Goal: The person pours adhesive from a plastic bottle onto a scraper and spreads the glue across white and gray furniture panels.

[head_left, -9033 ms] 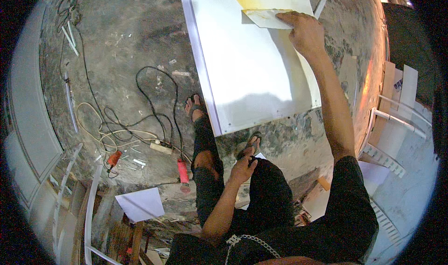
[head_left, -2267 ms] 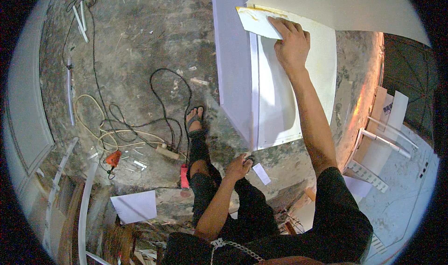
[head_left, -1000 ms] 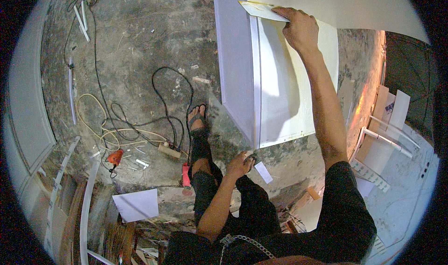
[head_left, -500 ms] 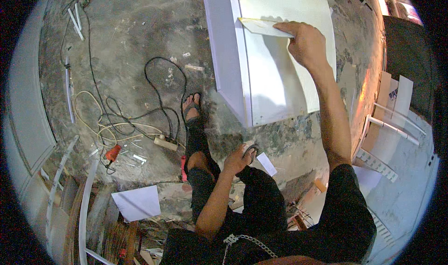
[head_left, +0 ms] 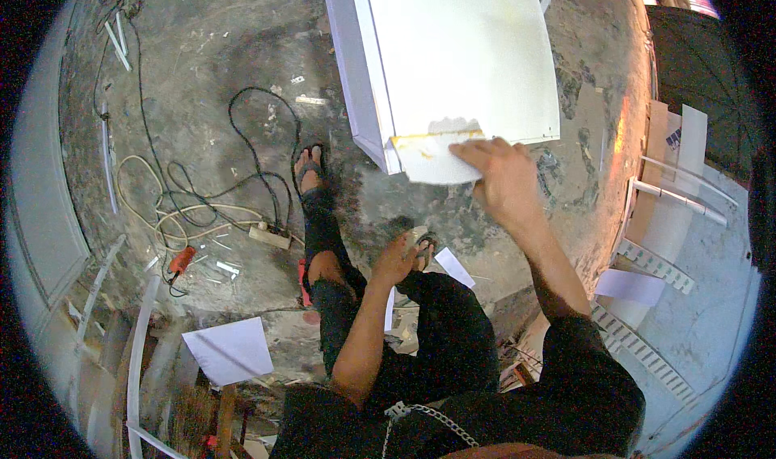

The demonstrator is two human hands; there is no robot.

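Cables [head_left: 202, 200] and a power strip [head_left: 269, 235] lie on the concrete floor [head_left: 210, 79] at the left, with a white sheet [head_left: 229, 351] nearer. The left hand [head_left: 398, 258] rests loosely curled by the knee, holding nothing. A white panel [head_left: 461, 50] lies ahead. The right hand [head_left: 503, 181], fingers flat, presses a white scraper card [head_left: 432, 161] against the panel's near edge.

Under me, the stained concrete floor [head_left: 202, 63] carries a big white panel [head_left: 453, 54] lying flat, looped black and cream cables [head_left: 242, 192] with a power strip [head_left: 269, 235], an orange-handled tool [head_left: 181, 260], and loose white sheets [head_left: 229, 350].
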